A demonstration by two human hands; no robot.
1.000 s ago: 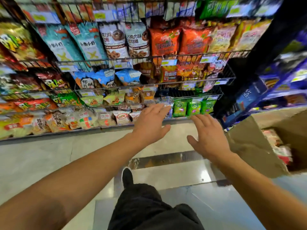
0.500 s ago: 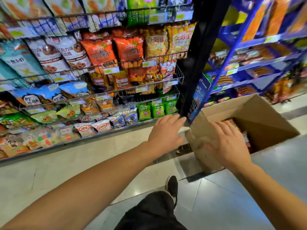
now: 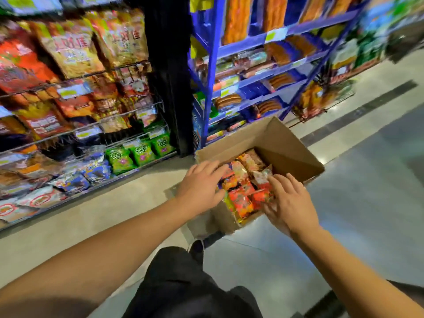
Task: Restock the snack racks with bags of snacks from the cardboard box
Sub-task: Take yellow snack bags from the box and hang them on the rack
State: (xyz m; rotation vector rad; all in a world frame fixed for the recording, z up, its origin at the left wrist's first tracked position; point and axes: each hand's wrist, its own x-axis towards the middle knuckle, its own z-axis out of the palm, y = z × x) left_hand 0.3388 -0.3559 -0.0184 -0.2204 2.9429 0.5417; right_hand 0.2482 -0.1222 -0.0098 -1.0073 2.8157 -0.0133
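Observation:
An open cardboard box (image 3: 286, 143) stands on the floor beside the racks. Inside lie several red and orange snack bags (image 3: 243, 198). My left hand (image 3: 200, 187) reaches over the box's left edge, fingers extended onto the bags at that side. My right hand (image 3: 288, 201) hovers over the near right part of the box with fingers spread, touching or just above the bags. Neither hand visibly grips a bag. The wire snack racks (image 3: 91, 129) fill the left, with green bags (image 3: 137, 153) on a low tier.
A black post (image 3: 169, 76) separates the wire racks from blue shelving (image 3: 263, 65) stocked with sausages and packets behind the box. My dark trouser leg and shoe (image 3: 197, 251) are just in front of the box. Tiled floor stretches to the right.
My view swung right from the racks to the box. Both hands moved from in front of the shelves down into the open box, onto the bags.

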